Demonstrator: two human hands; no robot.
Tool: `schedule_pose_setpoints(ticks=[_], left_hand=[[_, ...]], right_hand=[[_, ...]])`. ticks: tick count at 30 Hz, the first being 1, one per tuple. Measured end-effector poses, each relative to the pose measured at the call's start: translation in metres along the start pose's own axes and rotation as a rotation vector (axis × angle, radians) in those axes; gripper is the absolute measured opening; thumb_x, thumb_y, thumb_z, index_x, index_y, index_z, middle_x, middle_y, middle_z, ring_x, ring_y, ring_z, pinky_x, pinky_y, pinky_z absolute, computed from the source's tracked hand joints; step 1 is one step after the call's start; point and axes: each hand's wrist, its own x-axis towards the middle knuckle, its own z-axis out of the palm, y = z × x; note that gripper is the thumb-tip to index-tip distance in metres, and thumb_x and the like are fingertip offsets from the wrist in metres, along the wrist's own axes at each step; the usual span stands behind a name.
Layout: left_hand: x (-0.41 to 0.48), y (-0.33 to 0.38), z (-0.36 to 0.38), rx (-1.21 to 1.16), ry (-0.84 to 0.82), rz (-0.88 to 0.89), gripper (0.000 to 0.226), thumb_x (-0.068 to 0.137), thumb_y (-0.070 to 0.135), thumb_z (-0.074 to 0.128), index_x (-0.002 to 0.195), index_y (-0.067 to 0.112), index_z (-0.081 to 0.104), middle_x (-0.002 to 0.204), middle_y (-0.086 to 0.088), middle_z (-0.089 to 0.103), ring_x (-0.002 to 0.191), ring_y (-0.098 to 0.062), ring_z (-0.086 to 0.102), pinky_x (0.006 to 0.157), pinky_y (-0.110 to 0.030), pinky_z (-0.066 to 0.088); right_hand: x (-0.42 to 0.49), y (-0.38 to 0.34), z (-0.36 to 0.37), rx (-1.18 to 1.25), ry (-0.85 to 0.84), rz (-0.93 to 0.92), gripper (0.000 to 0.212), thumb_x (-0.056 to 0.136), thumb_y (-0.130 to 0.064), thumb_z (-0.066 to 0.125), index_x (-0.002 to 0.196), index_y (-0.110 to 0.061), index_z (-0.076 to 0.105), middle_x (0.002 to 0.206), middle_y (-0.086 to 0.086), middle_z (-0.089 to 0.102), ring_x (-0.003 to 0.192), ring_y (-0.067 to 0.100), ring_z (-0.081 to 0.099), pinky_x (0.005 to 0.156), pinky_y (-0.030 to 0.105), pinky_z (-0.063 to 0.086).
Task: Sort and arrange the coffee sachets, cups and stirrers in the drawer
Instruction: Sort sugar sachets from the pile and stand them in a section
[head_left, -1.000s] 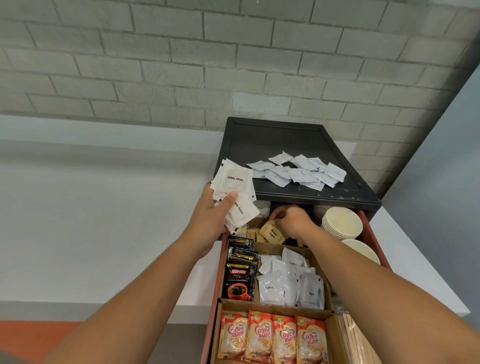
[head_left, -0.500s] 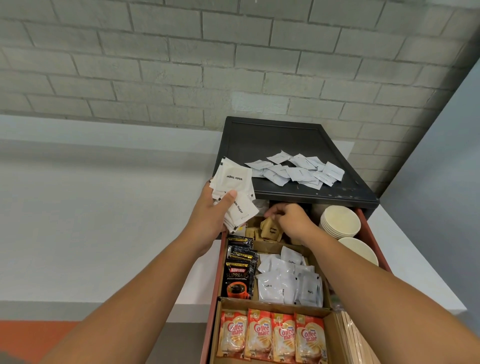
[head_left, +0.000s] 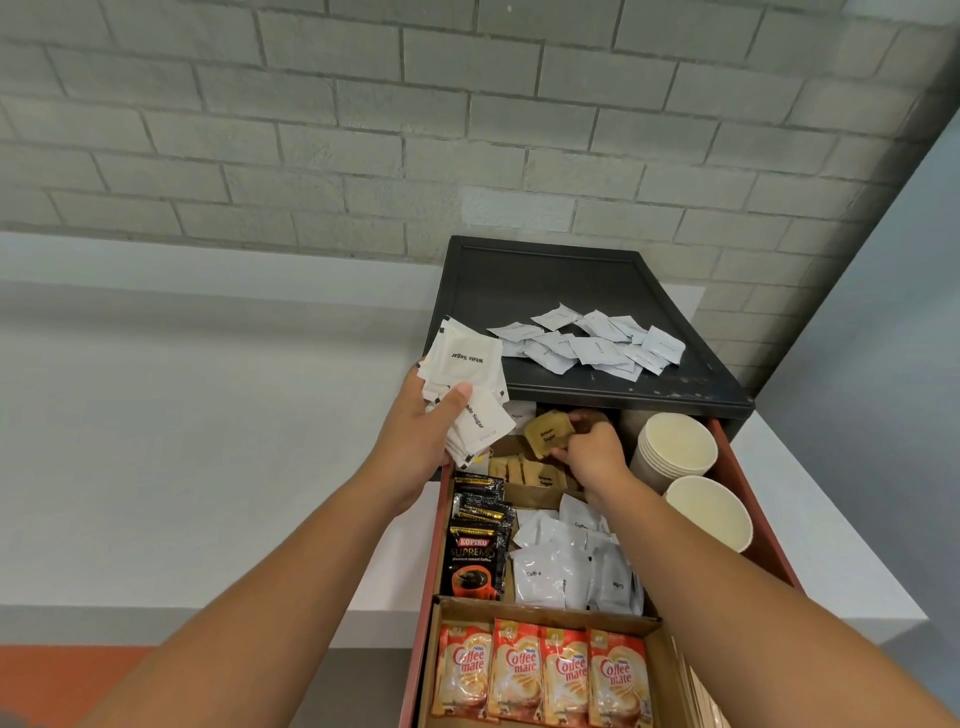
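Brown sugar sachets (head_left: 524, 470) stand in a row in the far compartment of the open drawer (head_left: 769, 551). The right hand (head_left: 592, 452) is in there now, fingers and thumb pinching one tan sachet (head_left: 548, 434) just above that row. The left hand (head_left: 415, 431) is full, thumb clamped over a fanned wad of white sugar sachets (head_left: 467, 364) held up by the cabinet's front corner. To do this well, I'd say bring the tan one down on edge, label facing the same way as its neighbours, and tuck it against the row rather than dropping it flat. Watch that right wrist: the stacked paper cups (head_left: 675, 447) are just beside it and look easy to nudge. The fan on the left looks splayed, so a firm thumb is wanted. Loose sachets (head_left: 592, 343) wait on the cabinet top (head_left: 545, 291).
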Motion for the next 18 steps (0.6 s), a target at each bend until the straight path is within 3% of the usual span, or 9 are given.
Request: schedule_pose_setpoints(ticks=[4, 7, 9, 12, 14, 16, 18], left_hand=[[0.0, 0.0, 0.0, -0.005, 0.001, 0.001, 0.036, 0.099, 0.026, 0.056, 0.127, 0.042, 0.041, 0.113, 0.017, 0.061, 0.096, -0.01, 0.066, 0.059, -0.023, 0.057], [0.0, 0.0, 0.0, 0.001, 0.002, 0.003, 0.036, 0.098, 0.026, 0.056, 0.127, 0.042, 0.041, 0.11, 0.018, 0.062, 0.093, -0.008, 0.067, 0.06, -0.023, 0.057], [-0.001, 0.0, 0.0, 0.002, 0.0, 0.001, 0.037, 0.098, 0.027, 0.056, 0.128, 0.041, 0.041, 0.112, 0.016, 0.061, 0.095, -0.01, 0.066, 0.063, -0.025, 0.058], [-0.001, 0.0, 0.0, 0.005, 0.001, 0.001, 0.038, 0.098, 0.027, 0.056, 0.129, 0.041, 0.04, 0.114, 0.015, 0.06, 0.096, -0.011, 0.066, 0.064, -0.027, 0.059], [-0.001, 0.0, -0.001, 0.001, 0.001, 0.004, 0.037, 0.098, 0.027, 0.056, 0.129, 0.041, 0.04, 0.115, 0.015, 0.061, 0.097, -0.011, 0.066, 0.065, -0.028, 0.06], [-0.002, 0.0, -0.001, -0.004, -0.002, 0.001, 0.036, 0.099, 0.026, 0.056, 0.128, 0.041, 0.04, 0.115, 0.015, 0.061, 0.098, -0.011, 0.066, 0.066, -0.029, 0.06], [-0.002, 0.0, -0.001, 0.002, -0.002, 0.001, 0.036, 0.099, 0.027, 0.055, 0.128, 0.042, 0.04, 0.115, 0.014, 0.061, 0.099, -0.012, 0.065, 0.066, -0.029, 0.06]], right_hand=[[0.001, -0.004, -0.006, -0.091, -0.106, 0.067, 0.04, 0.09, 0.007, 0.048, 0.126, -0.009, 0.054, 0.124, 0.017, 0.057, 0.114, 0.034, 0.057, 0.098, 0.045, 0.05], [-0.005, -0.008, -0.012, -0.496, -0.182, 0.038, 0.036, 0.096, -0.003, 0.042, 0.131, -0.005, 0.052, 0.118, 0.015, 0.059, 0.103, 0.03, 0.062, 0.087, 0.035, 0.055], [-0.008, -0.011, -0.015, -0.822, -0.233, -0.036, 0.032, 0.097, -0.011, 0.045, 0.127, -0.005, 0.056, 0.117, 0.013, 0.06, 0.098, 0.024, 0.058, 0.078, 0.028, 0.05], [-0.009, -0.016, -0.013, -1.067, -0.319, -0.078, 0.03, 0.097, -0.021, 0.048, 0.12, -0.006, 0.061, 0.11, 0.01, 0.061, 0.096, 0.022, 0.058, 0.072, 0.025, 0.046], [-0.008, -0.019, -0.01, -1.135, -0.355, -0.105, 0.038, 0.097, -0.023, 0.048, 0.132, -0.01, 0.055, 0.127, 0.012, 0.057, 0.115, 0.027, 0.055, 0.088, 0.03, 0.05], [-0.007, -0.022, -0.007, -1.2, -0.399, -0.156, 0.047, 0.097, -0.021, 0.048, 0.144, -0.019, 0.044, 0.145, 0.011, 0.044, 0.132, 0.032, 0.042, 0.107, 0.039, 0.041], [-0.007, -0.024, -0.005, -1.245, -0.431, -0.2, 0.046, 0.096, -0.016, 0.053, 0.141, -0.023, 0.047, 0.144, 0.008, 0.045, 0.133, 0.031, 0.041, 0.11, 0.038, 0.038]])
